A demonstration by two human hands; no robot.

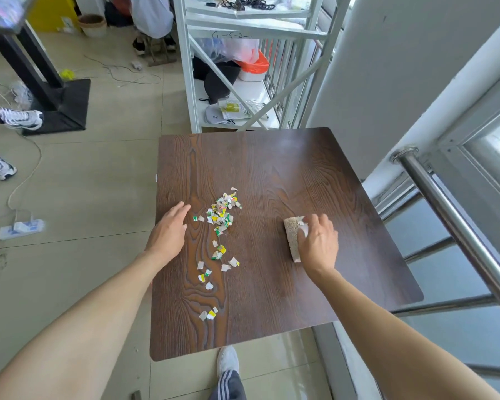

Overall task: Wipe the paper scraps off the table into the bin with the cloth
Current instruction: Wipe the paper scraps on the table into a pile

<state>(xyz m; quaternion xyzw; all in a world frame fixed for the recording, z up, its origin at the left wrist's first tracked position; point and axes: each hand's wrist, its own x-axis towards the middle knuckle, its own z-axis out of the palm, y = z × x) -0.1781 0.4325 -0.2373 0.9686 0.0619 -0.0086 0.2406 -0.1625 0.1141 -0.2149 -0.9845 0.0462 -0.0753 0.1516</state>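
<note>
**Beige cloth gripped, scraps not yet swept**

Beige and coarse in weave, the cloth sits folded into a thick pad under the right hand, whose fingers are closed over its right side and press it flat to the table. A bit of white shows between the fingers at the pad's top edge; whether it is a scrap or part of the cloth cannot be told. The left hand lies open, fingers together and holding nothing, palm down on the wood near the table's left edge, just beside the paper.

Between the two hands lie the paper scraps: small torn bits, white, yellow and green, heaped in a loose cluster at mid-table, with a thinner trail running toward the near edge and a last few pieces lying alone by the person's side. The cloth is well apart from the heap, to its right.

By the look of it the wiping has hardly begun, or only the gathering is done: every scrap in view is on the table and none has gone over an edge. No bin can be seen next to the table; a basket stands far off on the floor, but I cannot say it is the one meant. Left to do: draw the cloth across, collect heap and trail, and carry them off the edge.
</note>
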